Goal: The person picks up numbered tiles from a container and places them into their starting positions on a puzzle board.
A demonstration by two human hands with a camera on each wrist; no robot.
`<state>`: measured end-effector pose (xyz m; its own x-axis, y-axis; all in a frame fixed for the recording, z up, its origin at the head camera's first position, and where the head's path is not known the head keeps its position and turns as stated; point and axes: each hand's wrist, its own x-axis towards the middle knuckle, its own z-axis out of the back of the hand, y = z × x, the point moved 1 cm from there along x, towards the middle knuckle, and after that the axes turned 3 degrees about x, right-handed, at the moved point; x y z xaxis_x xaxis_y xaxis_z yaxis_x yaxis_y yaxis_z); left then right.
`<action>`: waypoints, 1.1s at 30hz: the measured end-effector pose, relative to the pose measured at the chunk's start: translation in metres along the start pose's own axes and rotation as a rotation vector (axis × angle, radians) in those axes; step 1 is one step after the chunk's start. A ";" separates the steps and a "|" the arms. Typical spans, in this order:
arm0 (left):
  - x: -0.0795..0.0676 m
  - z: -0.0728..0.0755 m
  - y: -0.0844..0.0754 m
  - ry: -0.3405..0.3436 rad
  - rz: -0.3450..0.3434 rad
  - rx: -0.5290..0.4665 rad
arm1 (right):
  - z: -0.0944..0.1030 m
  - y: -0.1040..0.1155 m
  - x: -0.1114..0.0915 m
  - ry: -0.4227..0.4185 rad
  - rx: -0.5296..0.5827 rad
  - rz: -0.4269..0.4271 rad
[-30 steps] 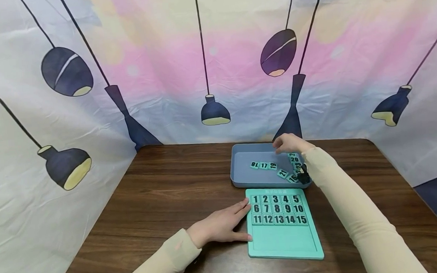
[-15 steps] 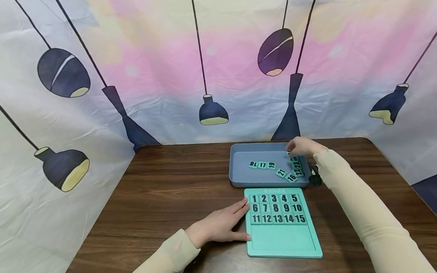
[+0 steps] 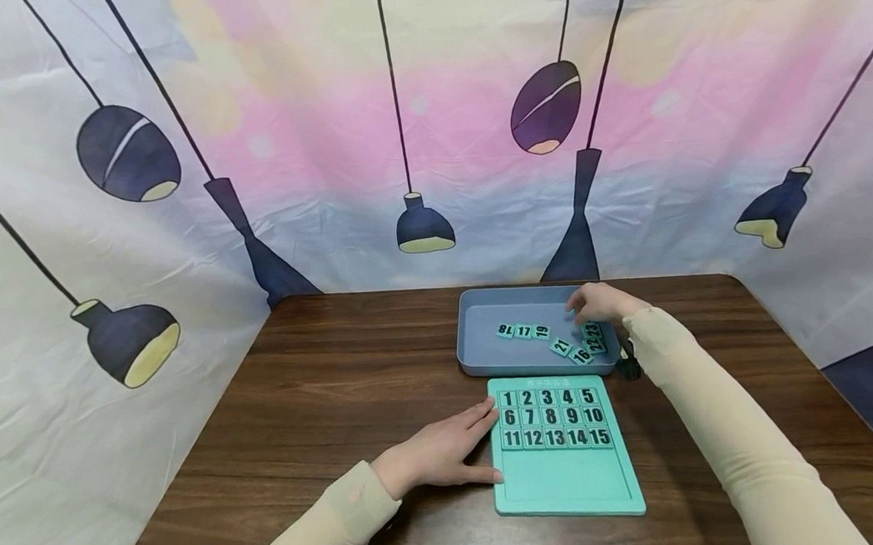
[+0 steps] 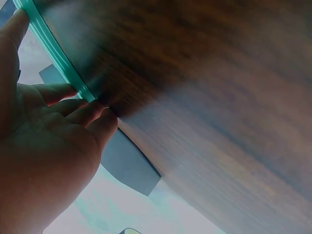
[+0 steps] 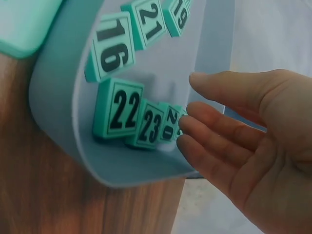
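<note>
My left hand (image 3: pixel 443 449) lies flat on the table, fingers straight and thumb spread, touching the left edge of a mint-green number board (image 3: pixel 562 488). Tiles 1 to 15 sit in order in its upper three rows; the lower part is bare. My right hand (image 3: pixel 605 304) hovers over the right end of a blue-grey tray (image 3: pixel 484 307). In the right wrist view, its thumb stands apart from the loosely bent fingers, with nothing between them. Just beyond the fingertips are tile 20 (image 5: pixel 169 124), tile 23 (image 5: pixel 149 127) and tile 22 (image 5: pixel 124 109); another is mostly hidden.
Also loose in the tray are tile 16 (image 3: pixel 581 355), tile 21 (image 3: pixel 560 347), tile 19 (image 3: pixel 541 331), tile 17 (image 3: pixel 523 331) and tile 18 (image 3: pixel 505 331). The dark wooden table (image 3: pixel 322 371) ends at a printed cloth (image 3: pixel 329 237) behind.
My right hand has moved rightward across the tray, then slightly nearer, now covering tile 20 in the head view. The left hand and board keep their places.
</note>
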<state>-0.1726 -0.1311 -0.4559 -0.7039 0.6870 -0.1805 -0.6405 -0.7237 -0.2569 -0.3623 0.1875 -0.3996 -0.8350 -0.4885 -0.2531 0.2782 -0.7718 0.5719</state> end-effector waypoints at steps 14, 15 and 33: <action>0.001 -0.002 0.000 0.001 -0.012 -0.001 | -0.012 0.016 0.014 0.019 -0.018 0.061; 0.001 -0.002 -0.001 0.000 -0.014 -0.001 | -0.011 0.017 0.014 0.015 -0.024 0.067; -0.001 0.001 0.000 -0.005 -0.002 -0.002 | 0.008 0.014 0.003 -0.016 -0.044 -0.055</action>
<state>-0.1721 -0.1322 -0.4549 -0.7044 0.6879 -0.1752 -0.6411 -0.7225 -0.2589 -0.3643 0.1789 -0.3862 -0.8570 -0.4386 -0.2707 0.2520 -0.8147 0.5222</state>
